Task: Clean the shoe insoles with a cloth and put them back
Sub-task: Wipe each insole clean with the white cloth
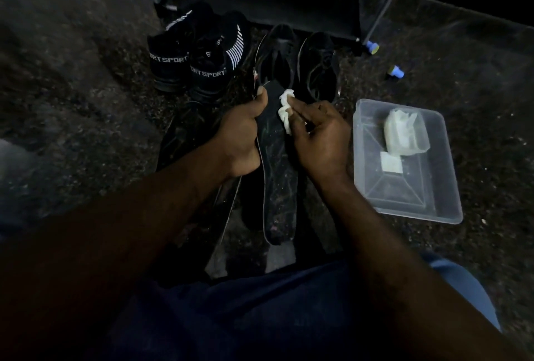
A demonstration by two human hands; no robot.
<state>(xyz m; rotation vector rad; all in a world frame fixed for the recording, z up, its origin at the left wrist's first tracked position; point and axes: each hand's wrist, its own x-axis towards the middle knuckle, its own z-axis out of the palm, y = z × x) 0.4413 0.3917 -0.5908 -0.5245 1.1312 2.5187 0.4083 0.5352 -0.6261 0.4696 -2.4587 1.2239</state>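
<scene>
Our right hand [320, 141] hides part of the cloth [284, 113]; below the grip we cannot count the dark insoles [179, 138].

Dark insole [276, 176] held lengthwise, crumpled white cloth [285, 113] touching it.

Bare forearms [173, 202]; dark navy garment [260, 308] (perhaps shorts).

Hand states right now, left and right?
Left hand: grips the insole.
Right hand: pinches the cloth against the insole.
</scene>
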